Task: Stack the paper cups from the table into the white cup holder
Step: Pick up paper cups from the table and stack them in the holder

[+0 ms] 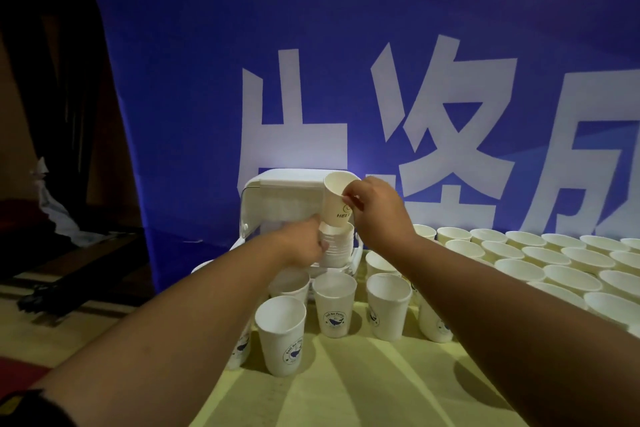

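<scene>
A person is reaching both bare arms across a pale yellow worktop (363, 388). Near its far left corner, a white cup holder (277, 191) is standing in front of a blue banner (346, 28) with large white characters. The left grip (304, 246) is curling its fingers round the left side of a stack of cups (337, 248) sitting in the holder. Just above, a single paper cup (333, 204) is tilting leftward, its base entering the top of the stack. The right grip (377, 211) is pinching this cup's rim between thumb and fingertips. In front of the holder, several loose cups (282, 336) with a blue whale logo are standing upright. Toward the worktop's far right edge, rows of cups (554, 263) are standing close together.
</scene>
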